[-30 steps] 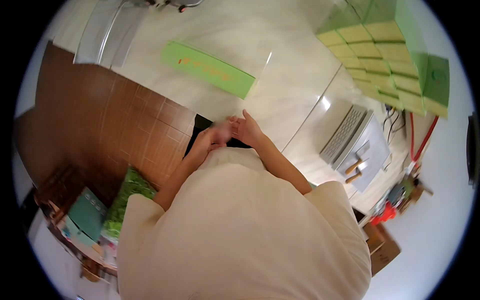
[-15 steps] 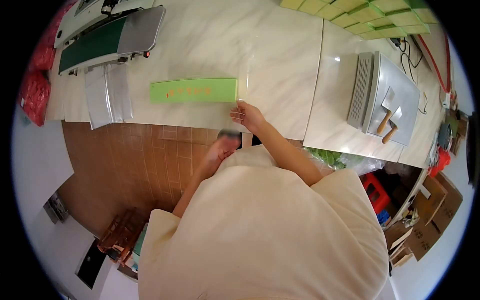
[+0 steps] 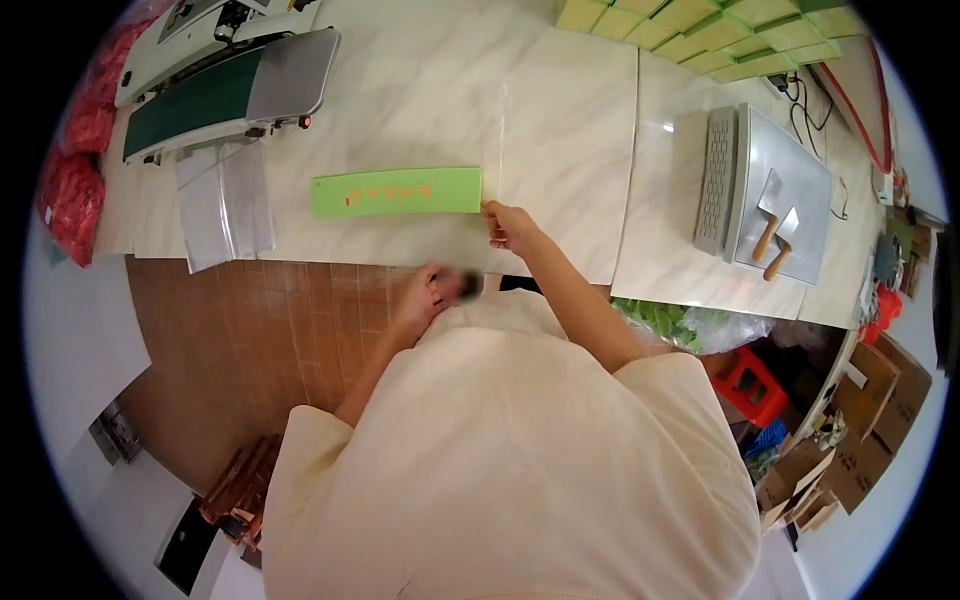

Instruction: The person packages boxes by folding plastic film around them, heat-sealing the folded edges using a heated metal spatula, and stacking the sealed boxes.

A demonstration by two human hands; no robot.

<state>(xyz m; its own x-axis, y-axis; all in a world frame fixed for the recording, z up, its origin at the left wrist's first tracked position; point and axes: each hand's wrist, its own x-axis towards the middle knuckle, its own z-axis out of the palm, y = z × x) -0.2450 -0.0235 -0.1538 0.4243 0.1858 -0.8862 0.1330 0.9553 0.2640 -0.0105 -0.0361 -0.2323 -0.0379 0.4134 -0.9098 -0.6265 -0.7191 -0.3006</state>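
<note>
A long, flat green box (image 3: 398,192) with orange lettering lies near the front edge of the marble-patterned table (image 3: 430,110). At its lower right corner is my right hand (image 3: 512,229), with thumb and forefinger pinched at the box's edge and the other fingers curled. Lower down, in front of my body and just off the table's edge, my left hand (image 3: 424,299) is closed. Beside its fingers shows a dark, blurred patch, and what it holds cannot be made out.
Left on the table are a machine with a green belt (image 3: 190,112) and clear plastic sleeves (image 3: 225,205). Stacked green boxes (image 3: 710,35) stand at the back right. Two wooden-handled scrapers (image 3: 775,225) lie on a metal appliance (image 3: 800,180). A red stool (image 3: 752,388) stands below.
The view has shifted slightly. My right hand's fingers have drawn together at the box's corner. The left hand has turned a little, its blurred patch now at its right side.
</note>
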